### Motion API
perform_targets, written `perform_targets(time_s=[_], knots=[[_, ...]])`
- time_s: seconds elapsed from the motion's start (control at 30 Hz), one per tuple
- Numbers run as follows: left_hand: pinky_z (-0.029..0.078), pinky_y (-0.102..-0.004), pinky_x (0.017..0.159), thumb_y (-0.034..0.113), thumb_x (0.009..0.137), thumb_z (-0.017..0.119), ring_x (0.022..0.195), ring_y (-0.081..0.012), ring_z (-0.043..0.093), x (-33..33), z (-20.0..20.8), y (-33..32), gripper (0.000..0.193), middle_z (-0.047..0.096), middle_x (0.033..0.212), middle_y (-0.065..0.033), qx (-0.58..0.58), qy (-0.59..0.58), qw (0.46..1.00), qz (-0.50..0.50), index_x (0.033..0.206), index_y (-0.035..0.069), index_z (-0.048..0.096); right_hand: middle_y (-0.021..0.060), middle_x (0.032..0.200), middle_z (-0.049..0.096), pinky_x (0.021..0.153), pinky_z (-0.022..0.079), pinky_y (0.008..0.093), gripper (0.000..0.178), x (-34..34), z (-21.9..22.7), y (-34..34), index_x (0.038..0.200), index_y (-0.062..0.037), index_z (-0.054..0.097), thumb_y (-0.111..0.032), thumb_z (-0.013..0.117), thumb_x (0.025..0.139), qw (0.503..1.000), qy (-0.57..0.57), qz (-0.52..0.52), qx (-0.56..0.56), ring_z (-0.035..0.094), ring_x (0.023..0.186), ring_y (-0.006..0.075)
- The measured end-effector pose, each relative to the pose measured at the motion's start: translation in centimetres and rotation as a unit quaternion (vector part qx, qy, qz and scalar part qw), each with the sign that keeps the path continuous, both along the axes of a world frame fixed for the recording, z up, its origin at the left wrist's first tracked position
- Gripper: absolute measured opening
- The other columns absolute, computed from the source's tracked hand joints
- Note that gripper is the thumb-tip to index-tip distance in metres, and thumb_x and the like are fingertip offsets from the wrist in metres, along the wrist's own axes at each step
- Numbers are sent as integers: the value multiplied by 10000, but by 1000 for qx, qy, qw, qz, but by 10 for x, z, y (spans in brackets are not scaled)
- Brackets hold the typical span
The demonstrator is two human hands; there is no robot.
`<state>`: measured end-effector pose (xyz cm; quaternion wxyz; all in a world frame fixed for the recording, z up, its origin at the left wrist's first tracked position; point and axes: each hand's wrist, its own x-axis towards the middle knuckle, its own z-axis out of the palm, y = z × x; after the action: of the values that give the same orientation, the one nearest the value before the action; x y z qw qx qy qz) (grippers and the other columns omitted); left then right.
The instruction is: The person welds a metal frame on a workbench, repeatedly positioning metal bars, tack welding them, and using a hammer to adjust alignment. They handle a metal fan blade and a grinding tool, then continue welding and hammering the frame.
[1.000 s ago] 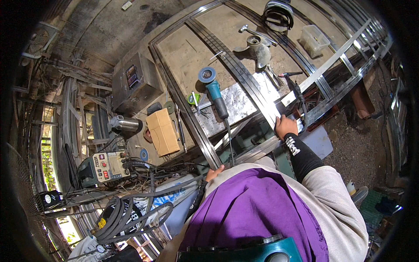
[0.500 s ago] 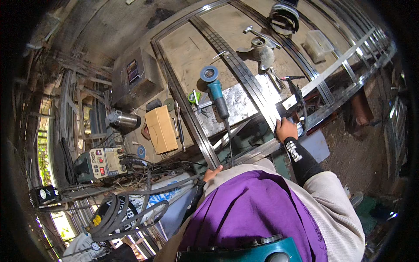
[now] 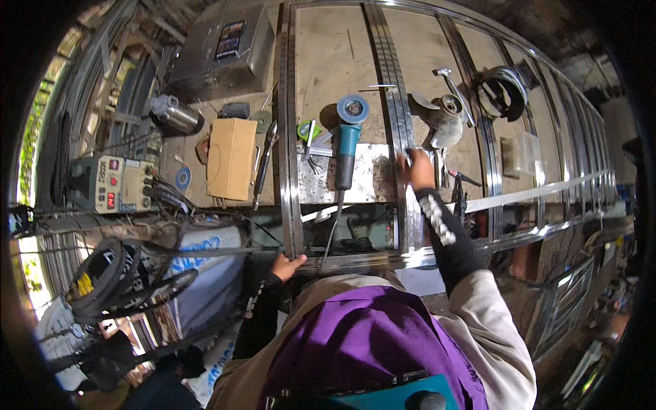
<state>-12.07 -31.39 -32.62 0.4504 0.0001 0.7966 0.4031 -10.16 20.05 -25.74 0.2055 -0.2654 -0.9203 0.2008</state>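
A long metal frame (image 3: 289, 164) with several crossbars lies over the workbench. At its near left corner, my left hand (image 3: 287, 265) is closed around the rail, with the thumb on top. My right hand (image 3: 419, 171) is on the second crossbar (image 3: 388, 75), fingers curled at its surface; the palm side is hidden. Left of that hand, a teal angle grinder (image 3: 347, 147) with a grey-blue disc lies on a shiny metal plate (image 3: 372, 174). Beside the grinder are a green tape measure (image 3: 309, 130) and a small metal square. A propeller (image 3: 447, 123) and a hammer (image 3: 451, 92) lie beyond my right hand.
A cardboard box (image 3: 232, 158), a metal box (image 3: 219, 51), and a steel flask (image 3: 176, 115) stand on the left. A welding machine (image 3: 109, 183) and coiled cables (image 3: 109, 280) are nearer. A welding helmet (image 3: 502, 94) and clear plastic container (image 3: 521, 156) sit on the right.
The view has turned, so the frame now appears straighter. My right hand has moved farther up the crossbar from its near end. My left hand remains at the frame's near left corner.
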Motion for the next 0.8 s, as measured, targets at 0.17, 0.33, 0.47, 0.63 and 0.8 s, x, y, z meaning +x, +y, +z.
perform_targets(time_s=[0.17,0.33,0.47,0.63,0.8], knots=[[519,-388,865,350,824,839,940,-227,671,9,22,11,483,724,1034,-92,39,45,995,85,1149,39,662,238,1088,671,840,537,513,394,-148,13,121,1086,-20,663,-368,700,904,995,-86,45,37,655,998,447],[536,-460,832,621,827,744,976,-341,695,22,32,24,726,723,1030,-191,-70,126,982,125,1187,-1,638,255,1073,703,863,547,527,575,-246,18,163,1072,-22,708,-570,595,940,904,-377,163,121,674,1027,443],[534,-519,837,694,810,701,1004,-429,684,57,-46,-27,812,709,1040,-260,-220,150,964,0,1204,-12,631,234,1021,723,845,554,514,672,-281,43,141,1011,-43,738,-654,462,969,838,-416,286,206,692,1004,415],[536,-495,880,660,781,731,1037,-414,684,26,31,22,820,702,1073,-276,-183,89,973,113,1244,-9,634,200,1122,717,902,557,483,501,-276,51,143,1090,-65,738,-436,408,1022,800,-462,278,262,677,1090,379],[529,-484,904,607,782,749,1064,-402,682,32,47,36,746,717,1094,-234,-216,119,959,139,1262,43,657,280,1037,697,918,520,515,639,-280,27,169,1000,17,725,-510,364,1029,853,-411,269,174,670,1053,428]])
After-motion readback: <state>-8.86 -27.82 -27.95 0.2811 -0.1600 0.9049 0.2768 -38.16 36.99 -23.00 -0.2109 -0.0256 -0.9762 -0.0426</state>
